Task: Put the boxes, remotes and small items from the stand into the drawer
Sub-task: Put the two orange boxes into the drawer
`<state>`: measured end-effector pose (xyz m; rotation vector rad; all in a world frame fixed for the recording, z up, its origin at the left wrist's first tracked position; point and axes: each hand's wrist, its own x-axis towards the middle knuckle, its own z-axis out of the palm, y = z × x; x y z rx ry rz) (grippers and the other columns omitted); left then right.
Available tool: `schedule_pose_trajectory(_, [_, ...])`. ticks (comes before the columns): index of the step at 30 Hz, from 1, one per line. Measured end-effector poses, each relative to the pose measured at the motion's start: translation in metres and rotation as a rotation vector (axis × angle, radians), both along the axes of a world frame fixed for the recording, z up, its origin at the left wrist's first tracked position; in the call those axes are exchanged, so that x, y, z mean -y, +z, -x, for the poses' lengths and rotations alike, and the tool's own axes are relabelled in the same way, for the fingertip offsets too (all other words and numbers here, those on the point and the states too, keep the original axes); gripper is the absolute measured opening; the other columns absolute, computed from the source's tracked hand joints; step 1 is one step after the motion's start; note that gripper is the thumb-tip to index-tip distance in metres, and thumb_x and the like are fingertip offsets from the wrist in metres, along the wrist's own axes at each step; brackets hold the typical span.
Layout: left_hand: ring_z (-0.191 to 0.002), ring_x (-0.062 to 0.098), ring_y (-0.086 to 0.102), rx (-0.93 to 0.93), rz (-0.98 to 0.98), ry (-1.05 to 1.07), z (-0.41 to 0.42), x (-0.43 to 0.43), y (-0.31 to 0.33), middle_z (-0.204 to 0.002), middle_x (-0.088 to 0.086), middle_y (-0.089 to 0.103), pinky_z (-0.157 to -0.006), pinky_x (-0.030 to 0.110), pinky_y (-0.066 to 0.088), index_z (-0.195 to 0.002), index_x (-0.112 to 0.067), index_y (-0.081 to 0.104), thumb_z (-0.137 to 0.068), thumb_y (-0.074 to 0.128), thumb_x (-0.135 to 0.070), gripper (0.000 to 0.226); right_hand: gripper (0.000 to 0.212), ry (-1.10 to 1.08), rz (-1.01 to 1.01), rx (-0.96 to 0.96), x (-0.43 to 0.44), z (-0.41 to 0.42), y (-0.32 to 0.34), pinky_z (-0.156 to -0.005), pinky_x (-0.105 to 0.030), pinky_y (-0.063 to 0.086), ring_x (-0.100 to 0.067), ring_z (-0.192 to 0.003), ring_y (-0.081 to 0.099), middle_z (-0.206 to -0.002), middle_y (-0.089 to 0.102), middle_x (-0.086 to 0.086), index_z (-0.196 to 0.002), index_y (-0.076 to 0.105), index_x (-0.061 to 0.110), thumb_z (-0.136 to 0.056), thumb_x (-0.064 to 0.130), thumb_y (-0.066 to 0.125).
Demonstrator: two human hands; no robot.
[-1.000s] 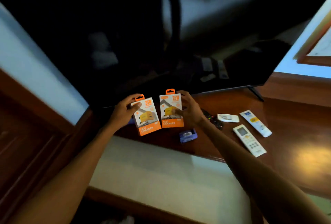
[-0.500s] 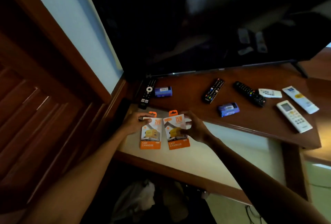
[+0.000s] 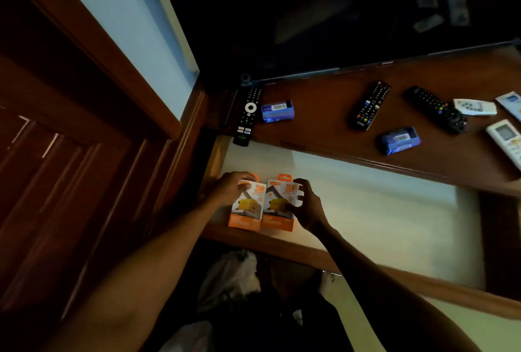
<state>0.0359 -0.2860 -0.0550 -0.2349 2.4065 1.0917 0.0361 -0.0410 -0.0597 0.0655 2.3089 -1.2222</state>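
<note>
Two orange-and-white charger boxes lie side by side in the open drawer (image 3: 310, 256), at its front left corner on the pale liner. My left hand (image 3: 229, 188) grips the top of the left box (image 3: 248, 210). Fingers of my right hand (image 3: 308, 206) curl around the right edge of the right box (image 3: 277, 205). On the wooden stand (image 3: 324, 132) above lie three black remotes (image 3: 248, 115) (image 3: 369, 105) (image 3: 435, 109), white remotes (image 3: 475, 106) (image 3: 506, 140), and two small blue boxes (image 3: 277, 110) (image 3: 399, 140).
A dark TV screen (image 3: 338, 13) stands at the back of the stand. A wooden door and frame (image 3: 56, 154) fill the left. White plastic bags (image 3: 228, 278) lie on the floor under the drawer. The drawer's liner to the right of the boxes is bare.
Both hands carried the two charger boxes from above the stand down into the drawer's front left corner. The view has swung left and down.
</note>
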Motion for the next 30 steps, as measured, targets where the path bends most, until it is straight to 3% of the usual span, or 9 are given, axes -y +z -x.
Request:
schedule_pose_trajectory(5, [-0.120, 0.029, 0.050, 0.013, 0.212, -0.190, -0.004, 0.006, 0.001, -0.128, 0.012, 0.056, -0.100, 0.044, 0.045, -0.130, -0.019, 0.058, -0.075, 0.078, -0.012, 0.058, 0.069, 0.010, -0.055, 0.013, 0.015, -0.004, -0.010, -0.088, -0.049, 0.056, -0.032, -0.116, 0.057, -0.131, 0.054, -0.013, -0.127, 0.047, 0.013, -0.068, 0.009, 0.084])
schedule_pose_trajectory(10, [-0.119, 0.027, 0.042, -0.139, 0.606, -0.439, 0.002, 0.012, 0.012, -0.126, 0.002, 0.058, -0.098, 0.044, 0.035, -0.128, -0.029, 0.058, -0.079, 0.073, -0.033, 0.052, 0.069, 0.108, -0.121, -0.011, 0.033, -0.006, -0.008, -0.083, -0.049, 0.057, -0.032, -0.107, 0.059, -0.129, 0.048, -0.012, -0.123, 0.049, 0.013, -0.066, 0.021, 0.087])
schedule_pose_trajectory(19, [-0.130, 0.029, 0.035, -0.197, 0.824, -0.444, -0.011, 0.020, 0.027, -0.131, 0.003, 0.058, -0.102, 0.045, 0.030, -0.128, -0.022, 0.057, -0.085, 0.065, -0.021, 0.043, 0.072, 0.138, -0.159, -0.005, 0.065, -0.008, -0.005, -0.085, -0.046, 0.056, -0.035, -0.111, 0.057, -0.129, 0.046, -0.015, -0.124, 0.046, 0.010, -0.066, 0.023, 0.086])
schedule_pose_trajectory(26, [-0.134, 0.028, 0.033, -0.149, 0.765, -0.403, -0.018, 0.021, 0.032, -0.139, 0.003, 0.053, -0.102, 0.046, 0.029, -0.135, -0.021, 0.051, -0.088, 0.063, -0.024, 0.048, 0.079, 0.183, -0.196, 0.019, 0.071, -0.008, 0.000, -0.089, -0.047, 0.054, -0.038, -0.116, 0.054, -0.135, 0.041, -0.017, -0.133, 0.039, 0.009, -0.070, 0.024, 0.084])
schedule_pose_trajectory(28, [-0.129, 0.026, 0.041, -0.203, 0.572, -0.207, -0.016, 0.021, 0.035, -0.134, 0.004, 0.056, -0.101, 0.041, 0.035, -0.131, -0.020, 0.056, -0.088, 0.065, -0.021, 0.044, 0.087, 0.263, -0.216, 0.013, 0.067, -0.006, 0.006, -0.091, -0.049, 0.053, -0.039, -0.119, 0.052, -0.139, 0.038, -0.017, -0.140, 0.032, 0.011, -0.072, 0.031, 0.082])
schedule_pose_trajectory(30, [-0.112, 0.024, 0.055, -0.327, 0.289, 0.157, -0.009, 0.015, 0.045, -0.117, 0.007, 0.063, -0.088, 0.033, 0.047, -0.118, -0.013, 0.061, -0.090, 0.064, -0.018, 0.029, 0.086, 0.320, -0.247, -0.036, 0.061, -0.002, 0.015, -0.091, -0.052, 0.052, -0.038, -0.118, 0.053, -0.144, 0.037, -0.015, -0.144, 0.030, 0.013, -0.076, 0.038, 0.078])
